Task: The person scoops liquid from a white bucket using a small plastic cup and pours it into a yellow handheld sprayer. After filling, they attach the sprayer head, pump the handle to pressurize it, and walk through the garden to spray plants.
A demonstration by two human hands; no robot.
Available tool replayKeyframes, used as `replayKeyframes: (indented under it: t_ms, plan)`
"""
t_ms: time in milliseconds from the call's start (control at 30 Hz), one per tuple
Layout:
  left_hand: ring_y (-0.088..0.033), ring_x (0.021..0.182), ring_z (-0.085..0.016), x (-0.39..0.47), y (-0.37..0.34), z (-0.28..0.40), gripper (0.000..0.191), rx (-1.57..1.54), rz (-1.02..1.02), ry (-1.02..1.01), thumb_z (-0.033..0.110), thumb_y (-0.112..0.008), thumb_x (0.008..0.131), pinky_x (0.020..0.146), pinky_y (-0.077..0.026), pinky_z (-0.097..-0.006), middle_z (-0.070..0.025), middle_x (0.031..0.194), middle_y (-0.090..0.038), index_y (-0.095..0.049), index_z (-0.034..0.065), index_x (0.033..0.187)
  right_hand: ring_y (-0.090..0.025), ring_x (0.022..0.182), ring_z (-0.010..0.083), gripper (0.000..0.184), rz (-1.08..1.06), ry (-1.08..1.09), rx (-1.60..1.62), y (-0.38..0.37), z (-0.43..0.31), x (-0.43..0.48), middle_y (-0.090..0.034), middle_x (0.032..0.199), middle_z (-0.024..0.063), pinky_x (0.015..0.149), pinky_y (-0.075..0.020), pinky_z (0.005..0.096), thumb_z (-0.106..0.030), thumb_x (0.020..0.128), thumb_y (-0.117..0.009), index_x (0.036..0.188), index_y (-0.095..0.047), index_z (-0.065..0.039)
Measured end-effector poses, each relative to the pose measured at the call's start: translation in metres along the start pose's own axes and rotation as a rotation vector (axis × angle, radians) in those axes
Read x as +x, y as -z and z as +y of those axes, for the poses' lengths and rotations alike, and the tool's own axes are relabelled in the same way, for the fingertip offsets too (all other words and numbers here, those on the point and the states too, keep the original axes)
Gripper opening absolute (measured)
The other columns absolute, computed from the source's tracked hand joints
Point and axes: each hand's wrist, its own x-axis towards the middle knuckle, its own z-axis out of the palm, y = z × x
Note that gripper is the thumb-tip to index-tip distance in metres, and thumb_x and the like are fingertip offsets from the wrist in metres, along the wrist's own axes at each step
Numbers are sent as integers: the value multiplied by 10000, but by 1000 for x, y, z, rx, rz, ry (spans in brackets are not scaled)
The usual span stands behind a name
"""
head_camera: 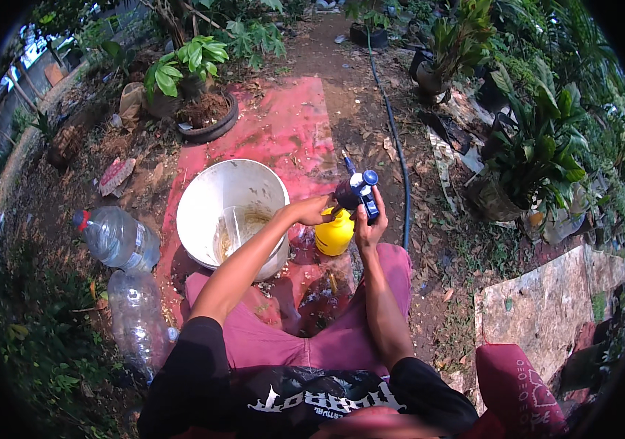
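Note:
A yellow pump-sprayer bottle [335, 235] stands between my knees on the red sheet [279, 126]. Its dark blue pump head [357, 188] is at the top, with the nozzle pointing away from me and a round blue knob up. My left hand [314, 210] grips around the collar, between the head and the yellow body. The head's near side, by its trigger, is held in the fingers of my right hand [372, 222]. Whether head and bottle are screwed together is hidden by my hands. Left of the sprayer, a white bucket [196, 206] leans towards me with a clear plastic container [231, 230] inside.
Two large clear plastic bottles, one capped in red [120, 238] and another [138, 318], lie at the left. A dark hose [395, 137] runs along the right. Potted plants [205, 112] stand ahead. At the lower right are a weathered board [535, 296] and a maroon cloth item [515, 384].

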Motion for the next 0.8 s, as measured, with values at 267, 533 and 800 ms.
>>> replayKeyframes:
  t_ms: [267, 533, 800]
  plan:
    - [-592, 1058, -427, 10, -27, -17, 764, 127, -38, 63, 240, -660, 850, 878, -477, -489, -251, 1198, -595, -235, 117, 1473, -451, 462, 49, 545, 102, 60, 64, 13, 9, 3, -591, 696, 38, 421, -330, 205, -191, 901, -606, 1377, -463, 31]
    - [-568, 1098, -425, 16, -36, -31, 695, 31, 171, -132, 183, -608, 884, 910, -462, -480, -236, 1210, -594, -258, 152, 1484, -433, 403, 66, 617, 149, 123, 97, 25, 16, 2, -557, 574, 47, 382, -294, 219, -312, 904, -627, 1373, -435, 38]
    - [-579, 1083, -403, 14, -18, 1, 495, -7, 403, -121, 106, -534, 850, 897, -474, -476, -219, 1169, -611, -502, 141, 1343, -471, 439, 72, 696, 266, 226, 76, 21, 3, -2, -564, 601, 50, 385, -310, 208, -391, 873, -650, 1360, -423, 51]
